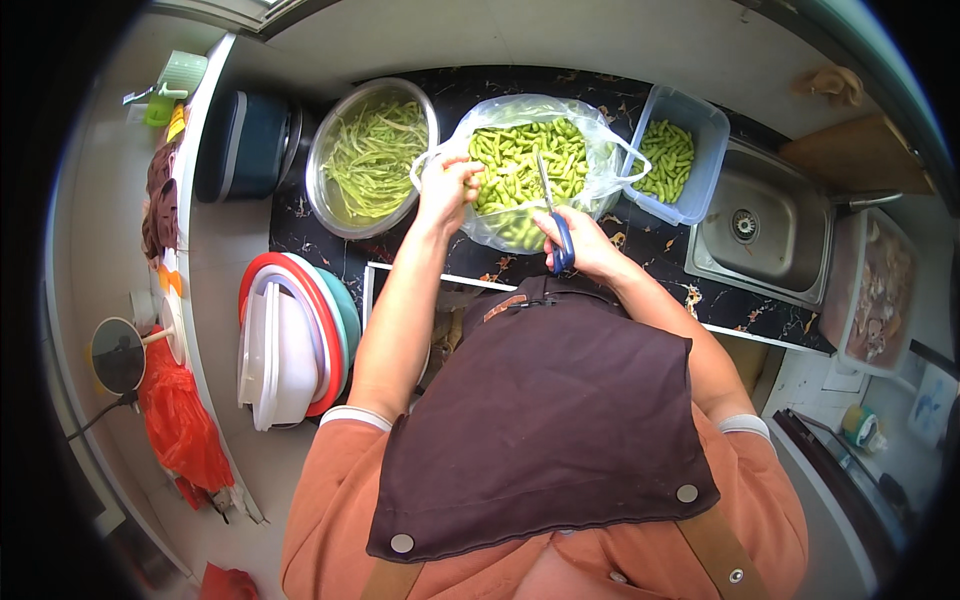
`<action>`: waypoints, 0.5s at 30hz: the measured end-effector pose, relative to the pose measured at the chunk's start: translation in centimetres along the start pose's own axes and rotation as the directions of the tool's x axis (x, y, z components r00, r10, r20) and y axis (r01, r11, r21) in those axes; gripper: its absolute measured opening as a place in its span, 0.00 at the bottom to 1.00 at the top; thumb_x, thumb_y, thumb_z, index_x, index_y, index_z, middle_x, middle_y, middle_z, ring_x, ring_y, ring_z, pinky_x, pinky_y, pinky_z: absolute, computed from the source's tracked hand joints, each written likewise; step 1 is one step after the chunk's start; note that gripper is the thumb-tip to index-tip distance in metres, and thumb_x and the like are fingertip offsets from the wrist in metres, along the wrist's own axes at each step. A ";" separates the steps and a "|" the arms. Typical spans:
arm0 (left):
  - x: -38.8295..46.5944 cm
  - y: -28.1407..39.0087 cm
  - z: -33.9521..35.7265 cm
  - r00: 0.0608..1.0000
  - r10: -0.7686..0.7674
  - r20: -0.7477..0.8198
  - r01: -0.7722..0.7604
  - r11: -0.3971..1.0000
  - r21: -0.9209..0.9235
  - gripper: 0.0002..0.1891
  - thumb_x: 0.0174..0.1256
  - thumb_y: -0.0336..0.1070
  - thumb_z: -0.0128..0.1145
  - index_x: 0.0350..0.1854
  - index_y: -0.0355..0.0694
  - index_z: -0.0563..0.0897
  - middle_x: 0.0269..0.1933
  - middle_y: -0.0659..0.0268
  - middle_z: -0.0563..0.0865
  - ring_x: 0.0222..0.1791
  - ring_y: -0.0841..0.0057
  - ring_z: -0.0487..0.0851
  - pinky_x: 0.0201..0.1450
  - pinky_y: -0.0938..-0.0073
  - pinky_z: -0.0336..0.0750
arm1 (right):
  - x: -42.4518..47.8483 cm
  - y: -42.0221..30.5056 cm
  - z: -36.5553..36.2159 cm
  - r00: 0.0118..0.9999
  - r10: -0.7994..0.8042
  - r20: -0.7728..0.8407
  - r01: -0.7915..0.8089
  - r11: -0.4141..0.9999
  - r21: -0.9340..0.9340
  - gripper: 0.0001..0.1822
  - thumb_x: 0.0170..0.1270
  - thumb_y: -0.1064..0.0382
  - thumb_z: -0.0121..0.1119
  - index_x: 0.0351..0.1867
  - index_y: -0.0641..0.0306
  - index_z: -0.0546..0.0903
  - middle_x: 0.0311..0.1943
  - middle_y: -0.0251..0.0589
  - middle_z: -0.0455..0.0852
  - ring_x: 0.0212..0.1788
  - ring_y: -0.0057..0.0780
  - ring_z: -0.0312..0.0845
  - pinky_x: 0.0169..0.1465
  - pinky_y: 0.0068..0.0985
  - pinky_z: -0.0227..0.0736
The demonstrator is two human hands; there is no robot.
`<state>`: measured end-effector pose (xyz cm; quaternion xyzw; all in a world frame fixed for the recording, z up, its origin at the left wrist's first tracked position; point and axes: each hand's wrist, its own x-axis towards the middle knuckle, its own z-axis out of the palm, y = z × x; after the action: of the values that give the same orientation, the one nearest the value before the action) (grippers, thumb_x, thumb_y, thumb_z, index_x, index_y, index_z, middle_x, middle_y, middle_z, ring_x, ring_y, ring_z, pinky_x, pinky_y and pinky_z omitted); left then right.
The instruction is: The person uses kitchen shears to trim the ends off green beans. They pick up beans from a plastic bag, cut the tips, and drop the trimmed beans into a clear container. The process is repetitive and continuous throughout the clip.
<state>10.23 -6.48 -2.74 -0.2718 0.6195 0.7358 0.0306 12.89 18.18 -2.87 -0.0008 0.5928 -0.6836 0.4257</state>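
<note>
My right hand (585,240) grips a pair of scissors (561,238) by the blue handles. Their metal blades point away from me over green edamame pods (525,154). These pods fill a clear plastic bag (517,106) that stands with its mouth wide and its loop handles out to the sides. At the bag's left rim is my left hand (448,191), fingers bent and thumb near the fingertips. Whether a pod is between those fingers cannot be made out.
Left of the bag, a metal basin (315,176) holds long thin green beans. To the right, a translucent plastic tub (709,139) contains more pods (666,157), beside a steel sink (787,225). Nested plastic basins (330,337) stand at lower left. The black patterned countertop (660,259) ends before me.
</note>
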 end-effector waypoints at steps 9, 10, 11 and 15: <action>-0.5 -0.5 1.3 0.957 0.157 0.245 -0.264 0.114 0.958 0.13 0.62 0.41 0.66 0.44 0.40 0.85 0.37 0.51 0.88 0.42 0.57 0.87 0.49 0.59 0.78 | -0.2 -0.3 -0.6 0.999 0.015 0.046 -0.016 0.999 0.029 0.21 0.72 0.44 0.59 0.38 0.63 0.76 0.23 0.31 0.78 0.20 0.18 0.77 0.25 0.19 0.73; 0.1 -1.1 0.9 0.941 0.200 0.274 -0.310 0.174 0.935 0.12 0.63 0.40 0.66 0.42 0.39 0.84 0.36 0.53 0.88 0.40 0.60 0.87 0.47 0.61 0.78 | -0.3 -0.3 -0.6 0.998 0.011 0.054 -0.012 1.000 0.023 0.21 0.72 0.44 0.59 0.38 0.63 0.76 0.23 0.32 0.78 0.20 0.18 0.77 0.25 0.19 0.73; 0.9 -1.8 0.2 0.922 0.244 0.300 -0.356 0.231 0.905 0.11 0.63 0.40 0.66 0.41 0.38 0.84 0.35 0.55 0.88 0.38 0.63 0.87 0.46 0.63 0.78 | -0.4 -0.4 -0.6 0.998 0.007 0.063 -0.008 1.000 0.017 0.21 0.72 0.44 0.59 0.38 0.63 0.76 0.23 0.32 0.78 0.21 0.18 0.77 0.25 0.19 0.73; 1.2 -1.7 0.8 0.939 0.188 0.288 -0.343 0.571 0.746 0.08 0.66 0.37 0.64 0.37 0.37 0.83 0.32 0.64 0.86 0.34 0.78 0.81 0.42 0.72 0.76 | -1.2 -0.7 -0.6 0.991 0.054 0.123 -0.052 0.998 -0.019 0.23 0.72 0.42 0.58 0.38 0.62 0.75 0.24 0.31 0.78 0.22 0.19 0.77 0.26 0.19 0.74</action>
<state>9.60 -5.71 -4.72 -0.0681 0.9068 0.4060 0.0903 12.88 19.30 -1.87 -0.0308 0.5704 -0.6660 0.4797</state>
